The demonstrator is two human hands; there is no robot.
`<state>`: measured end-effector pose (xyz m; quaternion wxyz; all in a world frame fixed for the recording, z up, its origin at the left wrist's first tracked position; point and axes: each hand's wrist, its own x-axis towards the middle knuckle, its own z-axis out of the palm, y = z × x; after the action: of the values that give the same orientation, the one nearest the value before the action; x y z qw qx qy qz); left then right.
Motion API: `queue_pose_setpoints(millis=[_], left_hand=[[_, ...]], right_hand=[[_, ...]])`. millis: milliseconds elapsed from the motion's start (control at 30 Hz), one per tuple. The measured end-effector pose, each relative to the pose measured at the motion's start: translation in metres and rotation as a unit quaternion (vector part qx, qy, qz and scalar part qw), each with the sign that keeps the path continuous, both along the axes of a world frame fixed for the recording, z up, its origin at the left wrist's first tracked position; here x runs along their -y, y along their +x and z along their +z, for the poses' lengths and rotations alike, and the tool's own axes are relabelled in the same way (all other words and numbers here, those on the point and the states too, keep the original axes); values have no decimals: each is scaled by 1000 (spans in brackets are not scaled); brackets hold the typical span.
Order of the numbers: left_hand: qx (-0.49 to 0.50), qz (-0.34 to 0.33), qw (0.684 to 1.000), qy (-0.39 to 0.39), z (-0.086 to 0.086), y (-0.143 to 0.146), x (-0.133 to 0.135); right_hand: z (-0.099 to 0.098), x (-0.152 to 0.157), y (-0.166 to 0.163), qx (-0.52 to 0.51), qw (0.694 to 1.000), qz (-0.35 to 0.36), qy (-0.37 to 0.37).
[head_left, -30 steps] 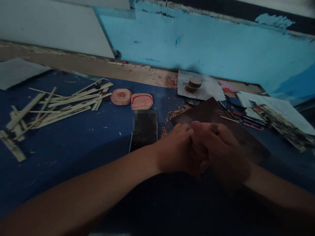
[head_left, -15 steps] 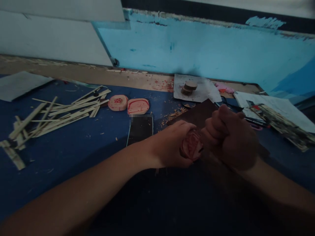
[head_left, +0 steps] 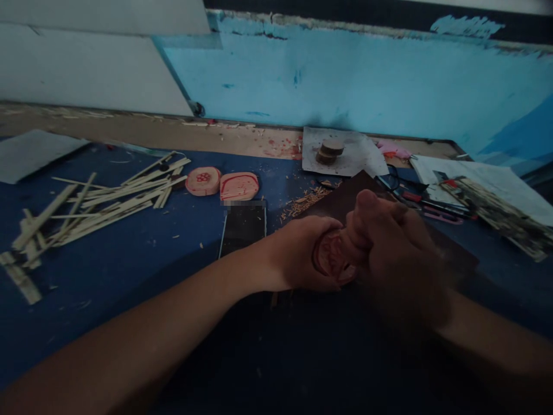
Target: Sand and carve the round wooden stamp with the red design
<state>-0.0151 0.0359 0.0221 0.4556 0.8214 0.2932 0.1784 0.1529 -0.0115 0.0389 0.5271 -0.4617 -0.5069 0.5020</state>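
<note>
My left hand (head_left: 298, 251) is wrapped around a small round wood slice (head_left: 330, 256) whose face is carved and stained red. Close over its right side, my right hand (head_left: 397, 248) is closed in a fist with the thumb on top. Whatever tool the fist may grip is hidden by the fingers. Beneath the hands lies a dark brown board (head_left: 349, 193), with small wood shavings (head_left: 305, 202) along its left edge. Two more red-marked wood slices, one round (head_left: 203, 181) and one squarish (head_left: 239, 187), lie further left on the blue tabletop.
A phone (head_left: 245, 223) lies left of my hands. Thin wooden strips (head_left: 116, 199) are heaped at the left. Behind, brown discs (head_left: 330, 151) rest on white paper (head_left: 311, 158) by the blue wall. A pink-handled tool (head_left: 440, 215) and a mottled slab (head_left: 496, 216) lie right.
My right hand has come left and down, from beside the wood slice to over its right side. My left hand still holds the slice. The view has shifted slightly.
</note>
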Motion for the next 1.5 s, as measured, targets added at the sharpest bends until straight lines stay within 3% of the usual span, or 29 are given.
queue_pose_setpoints(millis=[233, 433, 667, 733, 833, 933, 1067, 1300, 1400, 1500], left_hand=[[18, 6, 1000, -21, -2, 1, 1], [61, 5, 994, -95, -14, 0, -2], [63, -2, 990, -124, -16, 1, -2], [58, -2, 993, -101, -14, 1, 0], [50, 5, 996, -74, -9, 0, 2], [54, 3, 996, -71, -7, -2, 3], [68, -6, 991, -112, -9, -3, 2], [44, 26, 982, -182, -6, 0, -5], [27, 23, 990, -133, -4, 2, -3], [-6, 18, 999, -45, -4, 2, 0]], right_hand=[[2, 3, -6, 67, 997, -19, 22], [9, -2, -10, 174, 983, 51, 39], [-10, -27, -13, 74, 996, -17, -52], [-10, -28, -9, 17, 996, 0, -85], [-1, -24, 3, -13, 997, 36, -73], [8, -18, 22, 92, 995, 40, 25], [13, -12, 55, 319, 936, 26, 150], [31, 13, 89, 379, 919, 91, 56], [35, 24, 91, 394, 911, 111, 55], [31, 31, 97, 440, 878, 165, 94]])
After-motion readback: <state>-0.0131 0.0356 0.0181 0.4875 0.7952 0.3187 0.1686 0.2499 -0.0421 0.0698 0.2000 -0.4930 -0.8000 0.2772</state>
